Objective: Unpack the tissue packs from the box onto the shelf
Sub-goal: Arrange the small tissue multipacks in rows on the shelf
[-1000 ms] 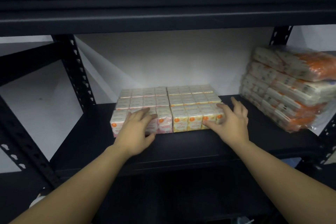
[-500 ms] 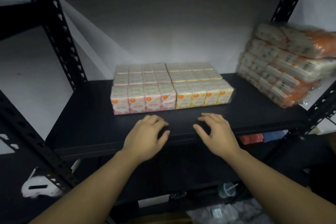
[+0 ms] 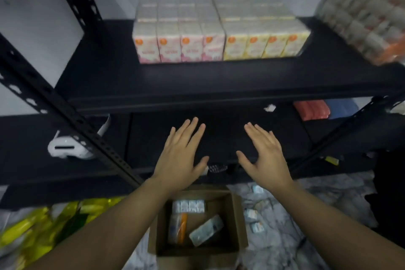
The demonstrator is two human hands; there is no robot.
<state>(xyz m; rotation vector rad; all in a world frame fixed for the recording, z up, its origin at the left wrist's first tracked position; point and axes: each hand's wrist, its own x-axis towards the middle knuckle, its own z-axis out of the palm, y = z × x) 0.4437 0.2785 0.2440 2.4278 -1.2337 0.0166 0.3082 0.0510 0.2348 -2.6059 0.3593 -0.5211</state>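
Below the hands, the box (image 3: 198, 221) is still holding a few tissue packs (image 3: 190, 206). The left hand (image 3: 179, 155) and right hand (image 3: 266, 155) have withdrawn from the shelf (image 3: 197, 83), empty, fingers spreading wide, palms down, readying another pick; beyond them the shelved block (image 3: 219, 35) is sitting.
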